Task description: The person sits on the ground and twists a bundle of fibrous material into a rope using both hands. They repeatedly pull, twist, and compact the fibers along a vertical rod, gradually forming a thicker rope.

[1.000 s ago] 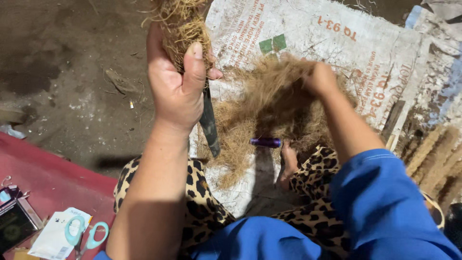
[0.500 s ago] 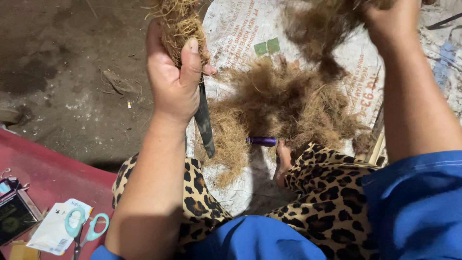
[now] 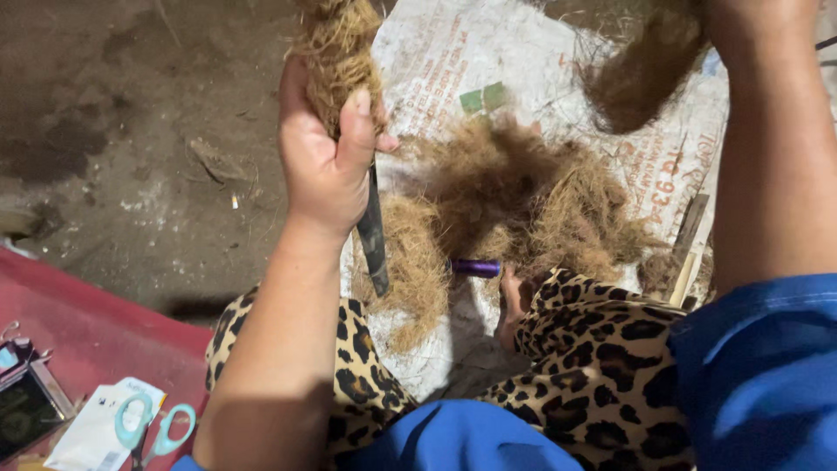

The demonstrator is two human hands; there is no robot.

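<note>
My left hand [image 3: 327,157] is raised and closed around a bundle of brown coir fibre [image 3: 336,48] together with a dark flat stick [image 3: 373,235] that points down. My right hand [image 3: 754,17] is lifted at the top right edge, mostly out of frame, gripping a dark tuft of fibre [image 3: 641,74] that hangs from it. Below both lies a loose heap of fibre [image 3: 514,196] on a white woven sack [image 3: 453,52]. A purple handle [image 3: 475,268] pokes out of the heap near my bare foot [image 3: 514,301].
Leopard-print trousers [image 3: 593,366] and blue sleeves fill the foreground. A red surface [image 3: 78,331] at lower left carries teal-handled scissors [image 3: 153,427], a white packet [image 3: 91,432] and a dark device [image 3: 26,410]. Bare dirt floor [image 3: 131,131] lies to the left. Wooden sticks [image 3: 689,249] rest at right.
My right hand has pulled a tuft out of the heap and lifted it up to the top right. My left hand has kept its grip and barely moved.
</note>
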